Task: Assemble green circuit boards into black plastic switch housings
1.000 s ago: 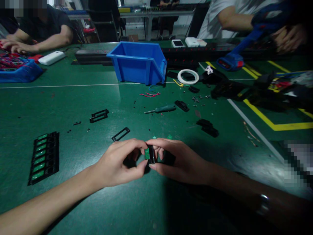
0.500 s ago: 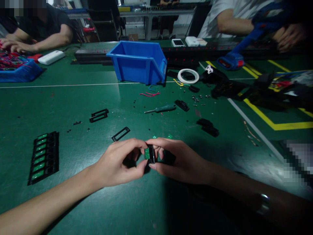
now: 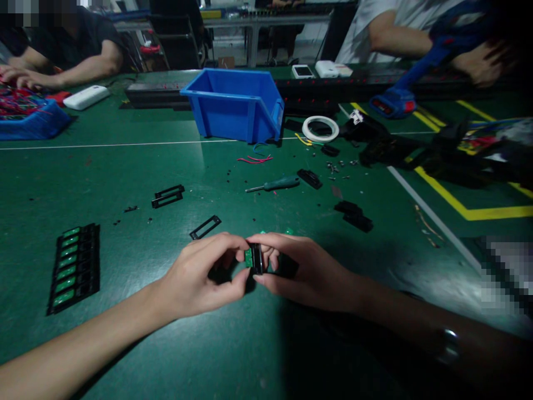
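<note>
Between my hands, above the green tabletop, is a small green circuit board [image 3: 249,258] set against a black plastic housing [image 3: 257,259]. My left hand [image 3: 211,272] pinches the green board's side between thumb and index finger. My right hand [image 3: 303,268] is closed on the black housing, thumb below and index finger above. Some of the housing is hidden behind my fingers. Just beyond my left hand lies a black rectangular frame [image 3: 205,227]. To the left, several black housings with green boards [image 3: 74,268] lie side by side in a row.
A blue bin [image 3: 237,105] stands at the back, with a green-handled screwdriver [image 3: 278,184] in front of it. A white tape roll [image 3: 320,129], loose screws [image 3: 332,166] and black parts [image 3: 353,215] lie to the right. Co-workers sit opposite, one beside a blue cordless drill [image 3: 416,72].
The black housing is turned slightly and sits a little closer to my left fingers, and less of the green board shows. Both hands keep their grip.
</note>
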The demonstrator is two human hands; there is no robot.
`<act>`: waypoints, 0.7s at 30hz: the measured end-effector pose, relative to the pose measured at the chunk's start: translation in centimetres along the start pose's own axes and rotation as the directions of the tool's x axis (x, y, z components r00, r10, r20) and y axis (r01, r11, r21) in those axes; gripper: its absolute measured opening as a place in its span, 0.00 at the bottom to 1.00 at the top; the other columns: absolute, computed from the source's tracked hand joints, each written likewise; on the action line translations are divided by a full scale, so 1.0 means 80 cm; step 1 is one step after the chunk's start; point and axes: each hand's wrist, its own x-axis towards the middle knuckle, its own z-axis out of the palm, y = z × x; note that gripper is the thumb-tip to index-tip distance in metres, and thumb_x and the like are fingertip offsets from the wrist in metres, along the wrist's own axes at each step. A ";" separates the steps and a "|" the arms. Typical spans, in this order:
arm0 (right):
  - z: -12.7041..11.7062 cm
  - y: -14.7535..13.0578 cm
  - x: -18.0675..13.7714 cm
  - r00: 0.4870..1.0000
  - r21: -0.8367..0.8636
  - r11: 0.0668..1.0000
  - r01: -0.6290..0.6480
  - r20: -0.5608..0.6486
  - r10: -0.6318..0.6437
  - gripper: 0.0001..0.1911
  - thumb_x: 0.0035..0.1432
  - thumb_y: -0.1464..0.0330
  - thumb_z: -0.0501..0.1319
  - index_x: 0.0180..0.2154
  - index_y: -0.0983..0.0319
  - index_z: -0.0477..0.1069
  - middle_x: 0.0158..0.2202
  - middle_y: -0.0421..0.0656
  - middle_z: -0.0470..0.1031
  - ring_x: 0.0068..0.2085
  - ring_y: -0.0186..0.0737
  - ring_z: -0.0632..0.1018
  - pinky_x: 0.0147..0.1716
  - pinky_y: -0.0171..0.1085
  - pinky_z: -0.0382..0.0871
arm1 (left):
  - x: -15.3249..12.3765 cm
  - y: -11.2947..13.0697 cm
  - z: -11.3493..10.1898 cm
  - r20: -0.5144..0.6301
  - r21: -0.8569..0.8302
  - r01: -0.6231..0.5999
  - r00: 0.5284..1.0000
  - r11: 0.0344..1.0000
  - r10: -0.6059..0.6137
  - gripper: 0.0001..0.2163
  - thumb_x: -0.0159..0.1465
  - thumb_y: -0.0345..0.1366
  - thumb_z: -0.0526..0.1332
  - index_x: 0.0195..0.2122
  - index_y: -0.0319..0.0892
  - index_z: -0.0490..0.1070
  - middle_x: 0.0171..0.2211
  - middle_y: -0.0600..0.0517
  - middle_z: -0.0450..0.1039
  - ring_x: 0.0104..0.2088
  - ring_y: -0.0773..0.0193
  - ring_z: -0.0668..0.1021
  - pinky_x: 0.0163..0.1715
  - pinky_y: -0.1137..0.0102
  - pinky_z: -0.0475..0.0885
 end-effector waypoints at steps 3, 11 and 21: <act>0.000 0.000 0.000 1.000 0.004 1.000 -0.001 0.002 0.001 0.25 0.60 0.73 0.66 0.59 0.58 0.68 0.43 0.38 0.76 0.35 0.30 0.73 0.35 0.30 0.68 | 0.000 0.000 0.000 0.022 -0.002 0.006 1.000 1.000 -0.006 0.14 0.59 0.30 0.66 0.46 0.40 0.70 0.34 0.54 0.75 0.28 0.71 0.74 0.29 0.76 0.71; -0.001 -0.001 0.001 1.000 0.004 1.000 -0.006 0.014 0.006 0.18 0.60 0.73 0.65 0.52 0.59 0.70 0.41 0.39 0.76 0.35 0.31 0.73 0.35 0.30 0.68 | 0.001 0.000 0.000 0.036 0.006 -0.001 0.999 1.000 0.001 0.13 0.60 0.30 0.66 0.46 0.39 0.70 0.34 0.54 0.75 0.28 0.72 0.74 0.29 0.76 0.70; 0.000 -0.001 0.001 1.000 -0.004 1.000 -0.004 0.004 0.004 0.17 0.59 0.74 0.66 0.50 0.59 0.70 0.40 0.36 0.74 0.34 0.29 0.72 0.35 0.29 0.67 | 0.002 0.000 0.000 0.038 0.000 -0.003 0.999 1.000 0.003 0.13 0.60 0.30 0.66 0.46 0.40 0.70 0.34 0.53 0.76 0.27 0.71 0.74 0.28 0.76 0.70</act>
